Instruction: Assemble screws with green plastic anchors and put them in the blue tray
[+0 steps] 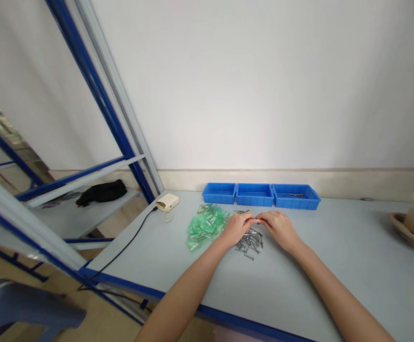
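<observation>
Over a loose pile of metal screws (251, 242) on the table, my left hand (238, 228) and my right hand (280, 229) meet at the fingertips. Both are closed in a pinch. Whatever lies between the fingers is too small and too covered to name. The screws spread under and in front of the hands, some silvery and a few brassy. Left of my left hand, and close to it, lies a heap of green plastic bags (207, 227) with whitish pieces showing through.
Three blue bins stand along the wall: a left bin (219, 198), a middle bin (254, 200) and a right bin (295, 204) with a few metal pieces. A cream device (168, 202) with a black cable sits left. A brown dish (408, 235) stands right. A blue stool (24, 304) is lower left.
</observation>
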The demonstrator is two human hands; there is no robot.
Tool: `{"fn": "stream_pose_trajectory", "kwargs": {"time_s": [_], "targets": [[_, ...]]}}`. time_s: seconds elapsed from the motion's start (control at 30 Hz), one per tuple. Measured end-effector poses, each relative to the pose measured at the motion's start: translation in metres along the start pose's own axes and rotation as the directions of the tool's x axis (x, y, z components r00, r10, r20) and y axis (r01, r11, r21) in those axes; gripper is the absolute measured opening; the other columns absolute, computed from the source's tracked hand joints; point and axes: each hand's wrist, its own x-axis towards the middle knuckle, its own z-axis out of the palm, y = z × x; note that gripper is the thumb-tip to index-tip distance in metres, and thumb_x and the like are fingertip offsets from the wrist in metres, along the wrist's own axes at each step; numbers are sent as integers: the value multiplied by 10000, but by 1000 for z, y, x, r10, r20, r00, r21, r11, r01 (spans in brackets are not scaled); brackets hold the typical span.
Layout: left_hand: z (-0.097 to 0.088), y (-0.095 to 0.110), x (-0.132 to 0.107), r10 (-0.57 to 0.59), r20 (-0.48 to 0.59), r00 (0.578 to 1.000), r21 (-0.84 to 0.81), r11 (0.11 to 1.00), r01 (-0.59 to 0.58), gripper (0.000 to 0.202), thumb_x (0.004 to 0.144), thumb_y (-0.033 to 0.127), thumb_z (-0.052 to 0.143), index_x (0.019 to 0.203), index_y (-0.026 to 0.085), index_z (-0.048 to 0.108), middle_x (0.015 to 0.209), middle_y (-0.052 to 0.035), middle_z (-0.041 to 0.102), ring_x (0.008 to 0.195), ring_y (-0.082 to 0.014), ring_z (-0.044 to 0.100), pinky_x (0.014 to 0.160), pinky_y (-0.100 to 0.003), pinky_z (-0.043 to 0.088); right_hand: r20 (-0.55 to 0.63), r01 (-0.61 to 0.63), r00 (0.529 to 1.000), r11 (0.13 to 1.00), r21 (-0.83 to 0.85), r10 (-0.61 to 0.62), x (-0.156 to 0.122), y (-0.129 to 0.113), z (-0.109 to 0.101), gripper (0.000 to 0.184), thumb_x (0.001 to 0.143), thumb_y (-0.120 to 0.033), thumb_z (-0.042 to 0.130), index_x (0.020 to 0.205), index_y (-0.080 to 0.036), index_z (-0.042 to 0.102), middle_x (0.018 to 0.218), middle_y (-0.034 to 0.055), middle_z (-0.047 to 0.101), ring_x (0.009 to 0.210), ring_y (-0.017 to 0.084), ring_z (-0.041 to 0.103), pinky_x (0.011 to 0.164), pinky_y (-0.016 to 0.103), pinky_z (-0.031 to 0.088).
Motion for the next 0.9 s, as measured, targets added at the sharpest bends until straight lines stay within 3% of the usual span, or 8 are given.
{"fn": "stream_pose_trajectory", "kwargs": {"time_s": [0.13, 0.3, 0.5, 0.7, 0.8, 0.9], "targets": [[0, -4, 0, -16, -35, 999, 26, 1000, 17, 430, 899, 389, 351, 618, 157, 580, 520, 8, 541, 541, -116, 502, 566, -208, 346, -25, -6, 1000, 1000, 8, 6, 0, -2, -2, 158, 857, -298, 480, 857, -225, 621, 793, 6, 680, 714, 166, 598, 717, 287, 343], [-1, -2, 0, 2, -12, 1000, 22, 1000, -2, 394, 890, 407, 370, 678, 163, 597, 521, 13, 547, 544, -122, 515, 561, -210, 344, -8, -15, 1000, 999, -49, 14, 0, -4, -2, 218, 878, -278, 433, 795, -215, 624, 745, 5, 676, 680, 162, 598, 696, 283, 337], [0, -3, 2, -15, -22, 1000, 20, 1000, 15, 458, 902, 383, 337, 590, 149, 577, 509, -1, 537, 543, -123, 511, 563, -214, 347, -30, -14, 999, 1000, 15, 15, 1, -6, -2, 175, 875, -272, 434, 961, -217, 576, 825, 21, 677, 726, 156, 608, 712, 284, 350], [5, -10, 4, -28, -33, 999, -59, 998, 26, 562, 899, 452, 278, 495, 151, 526, 439, 12, 485, 490, -111, 482, 567, -217, 356, -28, -42, 999, 998, 40, 43, 1, -6, -1, 148, 858, -277, 481, 914, -217, 604, 836, 13, 683, 734, 146, 606, 737, 280, 346], [6, -13, 6, -50, -21, 999, -117, 992, 47, 607, 900, 486, 202, 531, 151, 549, 448, 8, 500, 477, -111, 492, 552, -215, 369, -10, -50, 999, 998, 31, 51, 0, -4, 2, 191, 869, -291, 461, 902, -217, 634, 858, 24, 686, 743, 143, 609, 740, 274, 357], [3, -16, 7, -68, -72, 995, -138, 989, 58, 619, 903, 485, 134, 688, 151, 609, 509, 2, 550, 504, -116, 513, 554, -217, 377, -59, -130, 990, 991, -9, 130, 2, 5, -3, 244, 885, -307, 427, 938, -207, 644, 925, 49, 675, 807, 153, 605, 752, 274, 385]]}}
